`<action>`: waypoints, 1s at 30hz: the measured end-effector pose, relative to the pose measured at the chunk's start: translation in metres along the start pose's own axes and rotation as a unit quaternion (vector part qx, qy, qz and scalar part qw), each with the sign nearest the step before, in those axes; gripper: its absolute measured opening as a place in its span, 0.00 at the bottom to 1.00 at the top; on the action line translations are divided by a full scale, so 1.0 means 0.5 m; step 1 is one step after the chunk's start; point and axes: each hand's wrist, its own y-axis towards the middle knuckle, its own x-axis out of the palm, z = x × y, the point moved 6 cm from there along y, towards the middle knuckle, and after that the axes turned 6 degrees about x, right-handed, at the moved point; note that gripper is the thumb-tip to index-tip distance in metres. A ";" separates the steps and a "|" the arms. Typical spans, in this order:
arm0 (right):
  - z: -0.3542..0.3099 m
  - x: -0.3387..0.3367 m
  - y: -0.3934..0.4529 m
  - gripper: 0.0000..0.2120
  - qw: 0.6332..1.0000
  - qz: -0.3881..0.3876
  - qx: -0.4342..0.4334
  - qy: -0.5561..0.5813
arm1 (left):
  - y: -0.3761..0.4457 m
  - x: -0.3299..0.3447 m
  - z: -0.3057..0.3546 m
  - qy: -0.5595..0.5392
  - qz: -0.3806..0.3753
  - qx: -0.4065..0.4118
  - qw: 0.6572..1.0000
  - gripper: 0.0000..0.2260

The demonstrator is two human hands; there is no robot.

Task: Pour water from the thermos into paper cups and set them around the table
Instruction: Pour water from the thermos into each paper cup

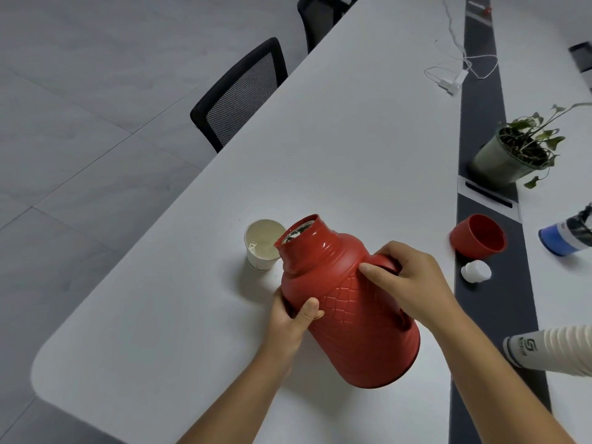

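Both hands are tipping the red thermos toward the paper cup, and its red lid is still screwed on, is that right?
Not quite. The head view shows the red thermos open, tipped toward the paper cup by the left hand and right hand; its red lid lies on the table.

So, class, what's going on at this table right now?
A person tilts a red thermos over a paper cup on the white table. The right hand grips the handle; the left hand supports the body. The cup already holds some water. The thermos's red cap and white stopper lie aside, to the right.
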 end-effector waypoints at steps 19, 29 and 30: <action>0.077 -0.010 -0.035 0.13 0.969 0.094 0.018 0.229 | 0.035 0.006 0.070 0.151 -0.063 0.070 0.984 0.36; 0.180 -0.020 0.003 0.08 0.908 0.172 0.079 0.374 | 0.136 0.080 0.079 0.280 -0.137 0.109 0.944 0.36; 0.192 -0.024 0.015 0.11 0.905 0.179 0.080 0.378 | 0.153 0.094 0.082 0.290 -0.144 0.115 0.939 0.36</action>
